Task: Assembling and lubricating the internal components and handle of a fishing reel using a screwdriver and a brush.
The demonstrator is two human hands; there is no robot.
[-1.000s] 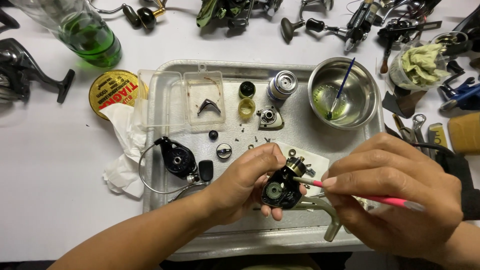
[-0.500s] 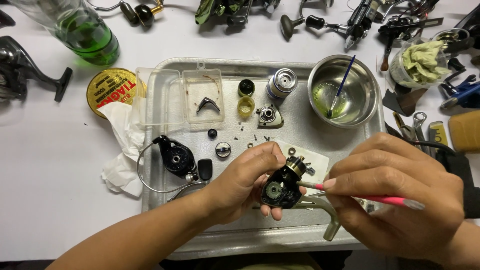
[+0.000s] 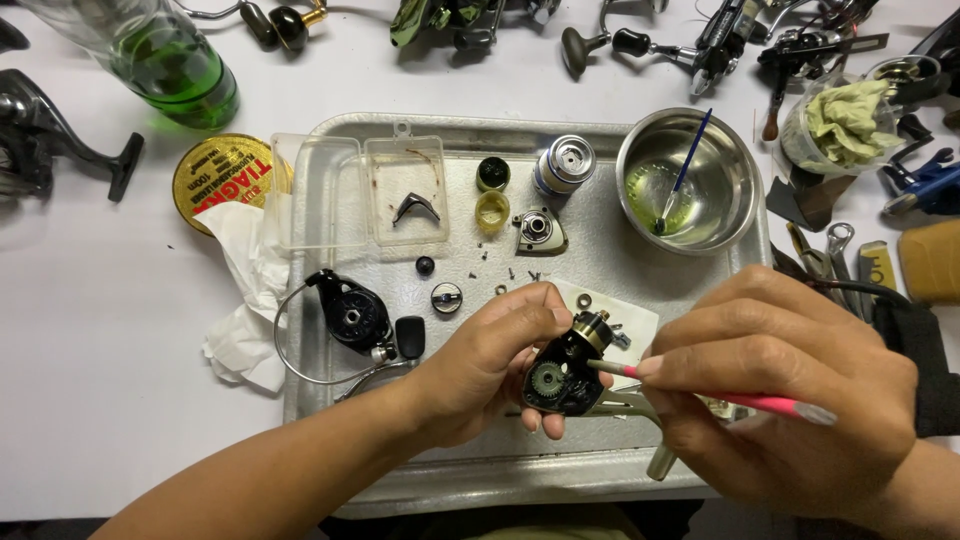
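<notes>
My left hand [image 3: 490,365] holds a black fishing reel body [image 3: 563,370] above the metal tray [image 3: 600,470]; its side is open and a green gear shows inside. My right hand [image 3: 780,400] grips a thin pink brush [image 3: 700,390] whose tip touches the reel body beside the gear. Both hands hover over the tray's front half.
On the tray lie a black rotor with wire bail [image 3: 345,315], a clear plastic box [image 3: 365,190], a silver spool [image 3: 563,165], small screws and caps, and a steel bowl [image 3: 690,190] with green liquid and a blue brush. A green bottle [image 3: 170,65], yellow tin [image 3: 225,170], tissue, tools and other reels surround it.
</notes>
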